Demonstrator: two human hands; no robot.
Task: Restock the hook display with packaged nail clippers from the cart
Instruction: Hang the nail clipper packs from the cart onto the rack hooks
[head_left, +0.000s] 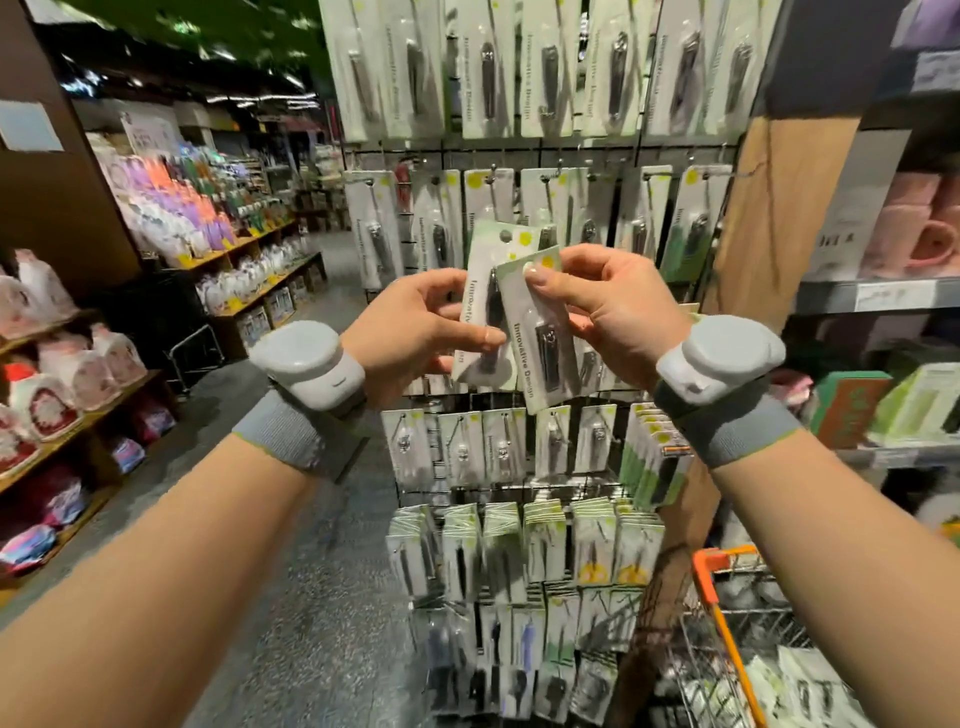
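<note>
The left hand (410, 332) pinched one packaged nail clipper (483, 306) by its left edge, and the right hand (618, 306) pinched a second pack (540, 338), overlapping the first, with the thumb on its top corner. Both cards read "Innovative Design" and were held just before the hook display (519, 457). More packs lay in the orange-rimmed cart (727, 623) at near right.

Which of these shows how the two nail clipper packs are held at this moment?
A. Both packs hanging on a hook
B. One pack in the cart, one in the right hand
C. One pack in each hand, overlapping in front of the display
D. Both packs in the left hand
C: the left hand grips the rear pack, while the right hand pinches the front pack overlapping it before the hook display.
</note>
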